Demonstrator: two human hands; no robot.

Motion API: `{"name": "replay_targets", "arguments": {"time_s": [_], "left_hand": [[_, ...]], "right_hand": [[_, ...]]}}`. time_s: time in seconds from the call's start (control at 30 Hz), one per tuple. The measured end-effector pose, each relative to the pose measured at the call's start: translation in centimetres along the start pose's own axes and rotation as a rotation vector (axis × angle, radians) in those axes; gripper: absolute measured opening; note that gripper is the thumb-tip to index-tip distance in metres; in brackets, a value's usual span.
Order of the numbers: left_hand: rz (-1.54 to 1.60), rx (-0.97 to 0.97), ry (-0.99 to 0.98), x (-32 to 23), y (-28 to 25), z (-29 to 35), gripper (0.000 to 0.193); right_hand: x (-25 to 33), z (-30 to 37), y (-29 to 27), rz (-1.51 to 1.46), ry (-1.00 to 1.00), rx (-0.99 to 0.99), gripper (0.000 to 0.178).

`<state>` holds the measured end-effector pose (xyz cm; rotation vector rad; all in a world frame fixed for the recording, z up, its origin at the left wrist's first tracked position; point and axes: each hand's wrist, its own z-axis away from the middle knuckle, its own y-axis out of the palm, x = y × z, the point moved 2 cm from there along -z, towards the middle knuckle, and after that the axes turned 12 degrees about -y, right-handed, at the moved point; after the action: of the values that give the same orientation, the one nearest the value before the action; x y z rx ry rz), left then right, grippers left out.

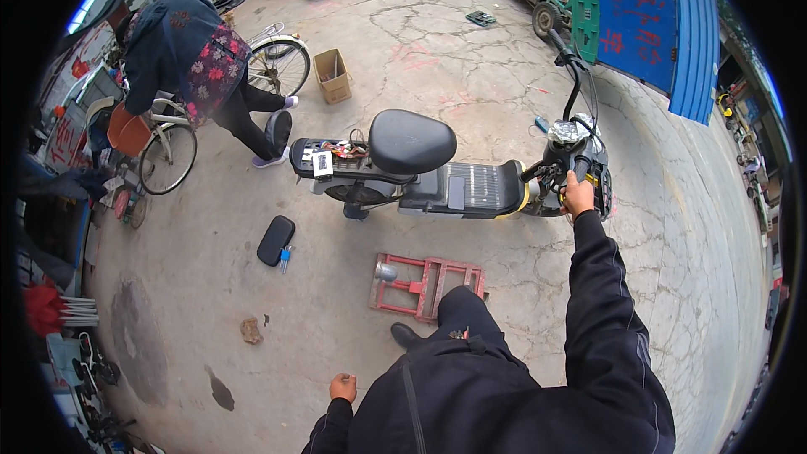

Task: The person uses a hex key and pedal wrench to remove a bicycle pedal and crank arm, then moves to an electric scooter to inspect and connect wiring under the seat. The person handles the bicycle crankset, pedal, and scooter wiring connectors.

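Far to the left, a bent-over person (189,59) works at a bicycle (218,109), well apart from the one wearing the camera. Nearer in, a black seat pad (275,240) lies flat on the cracked concrete with a small blue tool just beside it.

The left hand (342,388) hangs low by the person's hip, fingers curled loosely inward; it holds nothing that I can make out, and it is well away from the machine.

Ahead stands the electric scooter (445,172), its long axis running left to right across the view: rear rack with loose wiring at the left, black saddle (412,141) in the middle, footboard and handlebars at the right. A red metal stand (427,283) lies on the ground between the scooter and the person's forward foot, touching neither wheel as far as I can tell.

The right hand (577,196) is stretched straight forward and closed around the near handlebar grip (578,170), fingers wrapped over it. So the scooter lies straight out from that arm, and the right hand is clearly the nearer one.

To the right the concrete is open up to the blue sheet-metal wall (656,17) and the green cart beyond the front wheel.
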<state>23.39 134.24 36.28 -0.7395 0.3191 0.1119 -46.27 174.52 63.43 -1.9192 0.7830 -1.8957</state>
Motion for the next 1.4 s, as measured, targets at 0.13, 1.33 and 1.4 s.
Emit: {"name": "replay_targets", "arguments": {"time_s": [0.13, 1.33, 1.4], "left_hand": [[0.035, 0.003, 0.007, 0.0, 0.0, 0.3, 0.040], [0.055, -0.010, 0.004, 2.1, -0.6, 0.1, 0.039], [0.058, 0.004, -0.035, 2.4, -0.7, 0.2, 0.039]], "right_hand": [[0.1, 0.1, 0.1, -0.024, 0.019, -0.009, 0.065], [0.0, -0.2, 0.0, -0.034, 0.087, -0.015, 0.062], [-0.2, -0.6, 0.1, -0.019, 0.072, 0.004, 0.062]]}}
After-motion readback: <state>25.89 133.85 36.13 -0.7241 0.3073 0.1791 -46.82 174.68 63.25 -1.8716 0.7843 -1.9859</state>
